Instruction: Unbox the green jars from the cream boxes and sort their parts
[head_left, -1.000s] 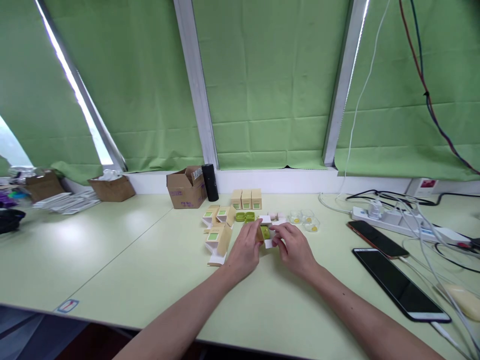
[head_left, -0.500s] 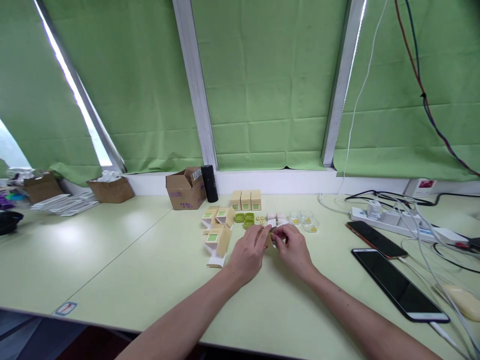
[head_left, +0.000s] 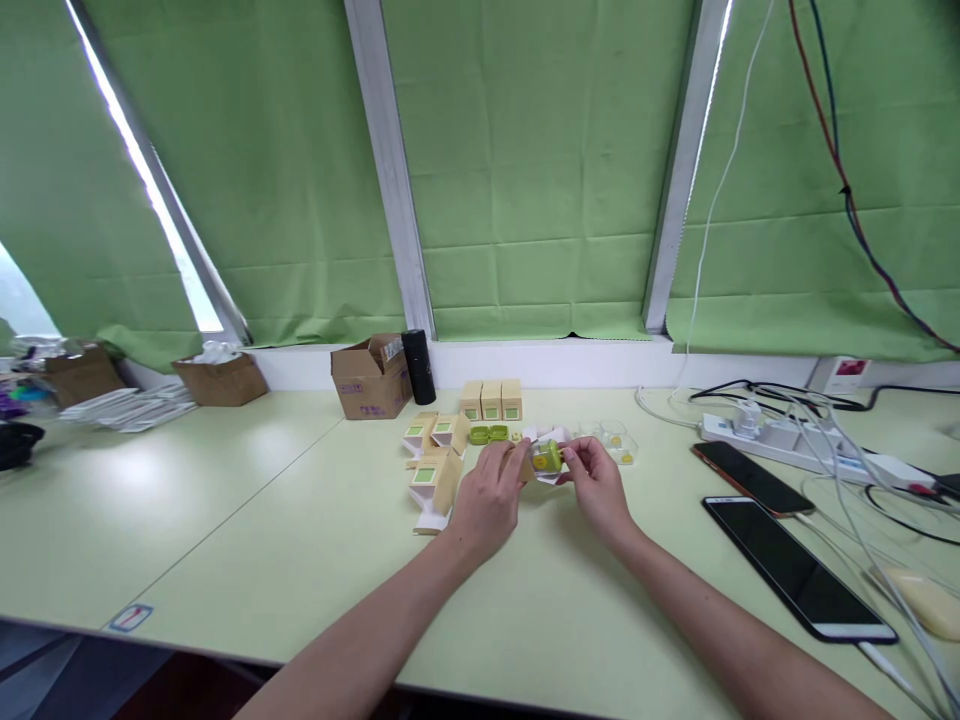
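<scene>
A small box (head_left: 528, 469) is held by the left hand (head_left: 489, 496); just right of this grip, a green container (head_left: 546, 458) is pinched by the right hand (head_left: 598, 485).

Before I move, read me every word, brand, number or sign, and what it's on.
Nothing is legible.
Carton: purple print and a white label, too blurred.
Small boxes: green labels, too small.
Green item in hand: yellow spot, no readable text.
Table sticker: red mark, unreadable.
Wall box: red patch, too small.
</scene>
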